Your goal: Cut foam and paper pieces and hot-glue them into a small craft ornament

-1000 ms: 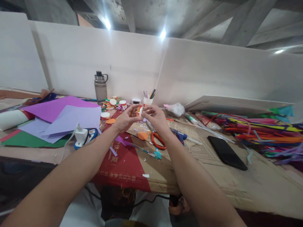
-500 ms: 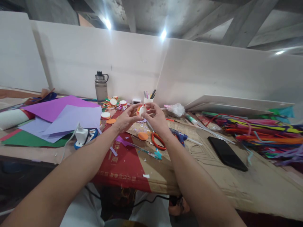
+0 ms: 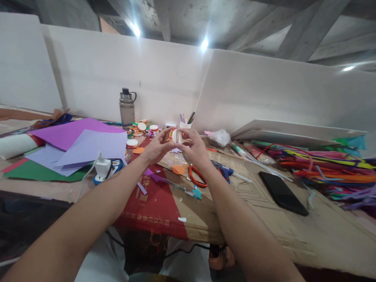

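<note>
Between both hands, above the table, is a small toy drum (image 3: pixel 176 136) with a white round face and a red-and-yellow side. My left hand (image 3: pixel 157 148) has its fingers closed on the drum's left side. From the right, my right hand (image 3: pixel 194 145) grips it with thumb and fingertips. Below them lie orange-handled scissors (image 3: pixel 197 177), partly covered by my right wrist, and an orange paper disc (image 3: pixel 178 169). A clear pen (image 3: pixel 185 190) with a blue star-like piece rests nearer to me. More such drums (image 3: pixel 132 143) sit left of and behind my left hand.
Purple and lilac paper sheets (image 3: pixel 94 147) lie at the left, beside a white plug on a power strip (image 3: pixel 103 168). A water bottle (image 3: pixel 127 107) and a pen cup (image 3: pixel 185 124) stand at the back. Rightward are a glue gun (image 3: pixel 225 172), a phone (image 3: pixel 282 192) and colourful pipe cleaners (image 3: pixel 331 166).
The toy drum has turned in my fingers, so more of its white face shows. My hands stay in nearly the same place, and the view has shifted slightly.
</note>
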The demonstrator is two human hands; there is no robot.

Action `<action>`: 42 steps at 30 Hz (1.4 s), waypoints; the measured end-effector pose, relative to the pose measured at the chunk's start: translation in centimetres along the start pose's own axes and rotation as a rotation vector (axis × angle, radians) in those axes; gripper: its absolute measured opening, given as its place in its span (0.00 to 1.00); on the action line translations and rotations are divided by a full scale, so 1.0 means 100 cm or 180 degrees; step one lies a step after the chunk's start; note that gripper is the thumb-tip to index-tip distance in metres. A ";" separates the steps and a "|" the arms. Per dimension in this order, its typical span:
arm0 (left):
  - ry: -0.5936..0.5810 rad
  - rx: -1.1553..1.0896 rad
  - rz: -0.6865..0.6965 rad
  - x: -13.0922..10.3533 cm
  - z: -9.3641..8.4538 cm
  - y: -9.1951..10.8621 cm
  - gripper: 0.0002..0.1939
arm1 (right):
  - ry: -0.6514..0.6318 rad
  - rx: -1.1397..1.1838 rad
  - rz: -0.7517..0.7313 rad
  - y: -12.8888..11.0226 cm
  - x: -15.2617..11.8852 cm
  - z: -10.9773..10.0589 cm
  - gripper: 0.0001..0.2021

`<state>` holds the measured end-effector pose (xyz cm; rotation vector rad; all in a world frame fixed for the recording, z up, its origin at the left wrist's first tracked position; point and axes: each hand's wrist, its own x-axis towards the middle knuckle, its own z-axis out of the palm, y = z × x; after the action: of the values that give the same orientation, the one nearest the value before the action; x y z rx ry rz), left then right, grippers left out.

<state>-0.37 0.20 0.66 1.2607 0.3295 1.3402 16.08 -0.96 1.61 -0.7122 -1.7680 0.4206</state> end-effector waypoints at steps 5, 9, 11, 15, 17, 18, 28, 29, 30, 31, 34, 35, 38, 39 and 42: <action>-0.0036 -0.0043 -0.0074 0.002 -0.004 -0.002 0.31 | 0.0127 -0.0088 0.0080 -0.002 -0.002 0.003 0.21; 0.0028 -0.0274 -0.0294 0.002 -0.008 -0.007 0.25 | 0.0127 0.0120 0.0415 0.004 0.000 0.006 0.21; 0.0124 -0.0512 -0.0485 0.001 -0.008 -0.008 0.20 | 0.0100 0.0504 0.0763 0.007 0.001 0.007 0.21; 0.0468 -0.0807 -0.0837 0.000 -0.004 -0.005 0.19 | 0.0124 0.1003 0.1112 0.007 0.002 0.006 0.20; 0.0568 -0.0888 -0.0923 -0.001 -0.001 -0.002 0.19 | 0.0154 0.1013 0.1150 0.005 0.002 0.007 0.18; 0.0589 -0.0932 -0.0941 -0.001 0.001 -0.001 0.19 | 0.0153 0.1014 0.1161 0.004 0.002 0.007 0.18; 0.0475 -0.1188 -0.0930 -0.001 0.002 0.001 0.20 | 0.0067 0.0876 0.1000 0.008 0.001 0.009 0.15; 0.0478 -0.1190 -0.0930 -0.001 0.001 0.000 0.20 | 0.0056 0.0821 0.0953 0.007 0.001 0.009 0.15; 0.0498 -0.1187 -0.0927 0.000 0.001 0.000 0.19 | 0.0050 0.0731 0.0889 0.007 0.001 0.009 0.15; 0.0527 -0.1186 -0.0920 0.000 0.000 -0.001 0.19 | 0.0056 0.0604 0.0810 0.006 0.001 0.008 0.14; 0.0568 -0.1218 -0.0864 0.001 -0.001 -0.003 0.18 | 0.0122 0.0115 0.0523 0.004 0.000 0.009 0.12; 0.0535 -0.1233 -0.0846 0.001 -0.002 -0.004 0.17 | 0.0146 -0.0017 0.0439 0.003 -0.001 0.009 0.11; 0.0408 -0.1236 -0.0790 0.002 -0.002 -0.007 0.17 | 0.0200 -0.0225 0.0274 0.004 -0.001 0.009 0.09; 0.0394 -0.1225 -0.0766 0.002 -0.002 -0.008 0.17 | 0.0220 -0.0246 0.0243 0.005 -0.001 0.009 0.08; 0.0427 -0.1192 -0.0734 0.002 -0.003 -0.010 0.18 | 0.0242 -0.0219 0.0204 0.008 -0.001 0.008 0.07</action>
<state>-0.05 0.77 -0.16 0.7985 0.2913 1.2217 15.51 -0.33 0.76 -0.8251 -1.6983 0.3726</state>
